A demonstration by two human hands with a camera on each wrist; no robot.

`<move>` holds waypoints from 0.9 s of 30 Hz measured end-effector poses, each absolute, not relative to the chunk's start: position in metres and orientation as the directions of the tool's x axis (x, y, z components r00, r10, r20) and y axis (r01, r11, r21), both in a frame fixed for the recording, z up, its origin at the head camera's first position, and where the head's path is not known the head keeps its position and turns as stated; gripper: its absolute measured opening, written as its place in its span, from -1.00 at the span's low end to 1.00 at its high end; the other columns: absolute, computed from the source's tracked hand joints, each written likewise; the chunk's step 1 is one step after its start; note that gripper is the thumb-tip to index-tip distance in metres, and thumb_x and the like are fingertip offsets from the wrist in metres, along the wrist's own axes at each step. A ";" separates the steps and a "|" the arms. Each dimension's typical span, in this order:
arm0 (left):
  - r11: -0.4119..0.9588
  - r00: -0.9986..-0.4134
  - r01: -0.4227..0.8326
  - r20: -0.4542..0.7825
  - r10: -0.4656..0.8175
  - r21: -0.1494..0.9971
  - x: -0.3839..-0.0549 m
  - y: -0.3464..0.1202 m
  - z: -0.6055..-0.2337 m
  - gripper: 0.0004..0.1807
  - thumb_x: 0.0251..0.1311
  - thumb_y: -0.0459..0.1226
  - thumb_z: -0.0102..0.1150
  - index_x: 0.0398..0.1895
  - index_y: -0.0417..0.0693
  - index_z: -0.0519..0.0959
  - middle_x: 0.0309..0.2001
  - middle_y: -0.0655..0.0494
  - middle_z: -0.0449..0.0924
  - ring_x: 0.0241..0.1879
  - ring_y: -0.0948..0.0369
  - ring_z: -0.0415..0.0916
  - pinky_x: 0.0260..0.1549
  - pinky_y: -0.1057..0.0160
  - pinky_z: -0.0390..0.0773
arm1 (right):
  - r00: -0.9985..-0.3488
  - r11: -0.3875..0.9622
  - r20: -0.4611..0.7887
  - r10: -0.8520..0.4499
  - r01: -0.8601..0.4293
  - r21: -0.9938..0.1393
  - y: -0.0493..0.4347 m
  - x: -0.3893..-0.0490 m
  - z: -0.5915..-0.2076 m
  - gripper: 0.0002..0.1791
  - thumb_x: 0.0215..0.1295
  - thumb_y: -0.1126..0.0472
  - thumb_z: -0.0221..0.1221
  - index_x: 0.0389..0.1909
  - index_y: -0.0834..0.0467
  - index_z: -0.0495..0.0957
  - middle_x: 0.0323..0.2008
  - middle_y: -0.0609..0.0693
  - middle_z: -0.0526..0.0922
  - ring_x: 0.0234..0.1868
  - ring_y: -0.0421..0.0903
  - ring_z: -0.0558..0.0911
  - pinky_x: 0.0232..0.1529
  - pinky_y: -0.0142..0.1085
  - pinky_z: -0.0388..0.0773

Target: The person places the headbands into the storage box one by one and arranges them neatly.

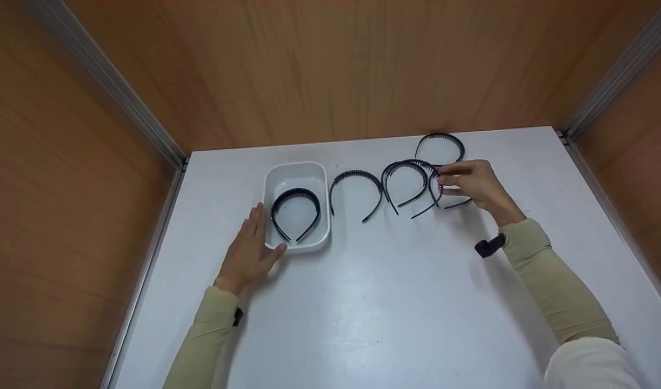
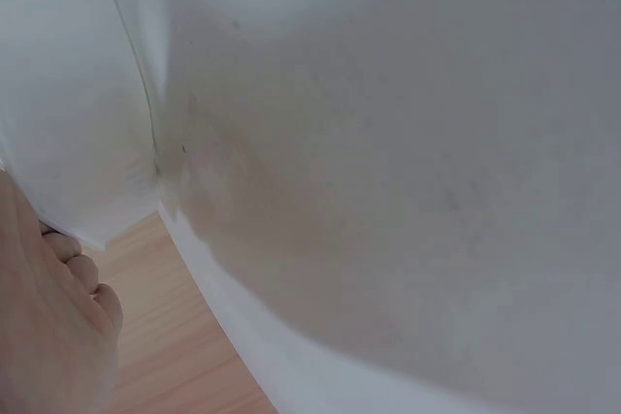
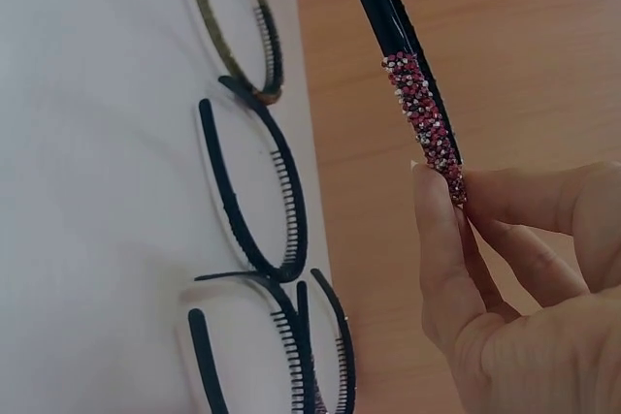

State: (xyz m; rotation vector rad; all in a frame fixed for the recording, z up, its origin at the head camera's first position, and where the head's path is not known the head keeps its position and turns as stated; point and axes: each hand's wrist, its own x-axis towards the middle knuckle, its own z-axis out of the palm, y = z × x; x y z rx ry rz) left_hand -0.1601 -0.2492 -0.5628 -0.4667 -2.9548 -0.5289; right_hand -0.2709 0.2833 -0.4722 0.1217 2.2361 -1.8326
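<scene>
My right hand (image 1: 473, 183) pinches a black headband (image 3: 422, 109) between thumb and fingers; a band of pink and silvery beads covers part of it in the right wrist view. Beside it, other black toothed headbands lie on the table, one (image 1: 357, 173) close to the tray and another (image 1: 403, 163) partly overlapping its neighbours. Against the left wall of a white tray (image 1: 320, 246) rests my left hand (image 1: 246, 256), its fingers straight and thumb at the front corner. Inside the tray lies a dark headband (image 1: 296, 192); whether several are stacked there I cannot tell.
One more headband (image 1: 441, 135) lies at the back edge of the white table (image 1: 362, 313). Wooden panels (image 1: 335, 70) stand behind and on both sides, joined by metal posts (image 1: 125, 86).
</scene>
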 end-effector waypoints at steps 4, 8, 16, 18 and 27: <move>0.891 -0.947 0.316 0.160 0.278 0.325 -0.159 -0.249 -0.563 0.09 0.51 0.30 0.00 0.76 -0.21 -0.13 0.77 -0.08 -0.24 0.76 -0.01 -0.25 0.73 -0.01 -0.07 | -0.967 0.197 -0.233 -0.103 0.210 -0.958 0.278 -0.272 -0.471 -0.62 0.39 0.37 0.39 0.19 0.36 0.68 0.03 0.05 0.73 -0.04 -0.18 0.79 0.08 -0.17 0.80; 0.891 -0.947 0.316 0.161 0.277 0.326 -0.160 -0.249 -0.563 0.09 0.52 0.30 0.00 0.76 -0.21 -0.14 0.77 -0.08 -0.24 0.76 -0.01 -0.25 0.73 -0.01 -0.07 | -0.967 0.190 -0.227 -0.111 0.204 -0.960 0.273 -0.273 -0.470 -0.62 0.40 0.38 0.38 0.20 0.37 0.67 0.08 0.13 0.72 0.05 -0.06 0.79 0.13 -0.13 0.78; 0.896 -0.951 0.304 0.154 0.268 0.324 -0.162 -0.248 -0.564 0.12 0.49 0.29 0.04 0.75 -0.23 -0.15 0.77 -0.11 -0.21 0.75 -0.03 -0.24 0.72 -0.02 -0.07 | -0.963 0.193 -0.219 -0.155 0.188 -0.963 0.258 -0.274 -0.470 -0.56 0.41 0.37 0.37 0.25 0.44 0.62 0.02 0.08 0.71 -0.06 -0.17 0.78 0.13 -0.13 0.77; 0.898 -0.952 0.302 0.149 0.267 0.320 -0.161 -0.248 -0.564 0.12 0.49 0.29 0.04 0.75 -0.22 -0.15 0.77 -0.10 -0.22 0.75 -0.03 -0.24 0.73 -0.01 -0.07 | -0.961 0.194 -0.219 -0.170 0.185 -0.963 0.255 -0.274 -0.470 -0.56 0.41 0.38 0.37 0.25 0.43 0.62 0.00 0.07 0.69 -0.08 -0.17 0.78 0.14 -0.13 0.77; 0.902 -0.953 0.300 0.142 0.268 0.310 -0.160 -0.249 -0.566 0.12 0.50 0.32 0.00 0.76 -0.19 -0.17 0.77 -0.10 -0.23 0.76 0.00 -0.26 0.73 0.02 -0.08 | -0.953 0.223 -0.219 -0.207 0.172 -0.959 0.240 -0.277 -0.471 -0.55 0.44 0.31 0.37 0.28 0.39 0.62 0.02 0.08 0.68 -0.07 -0.18 0.78 0.18 -0.09 0.75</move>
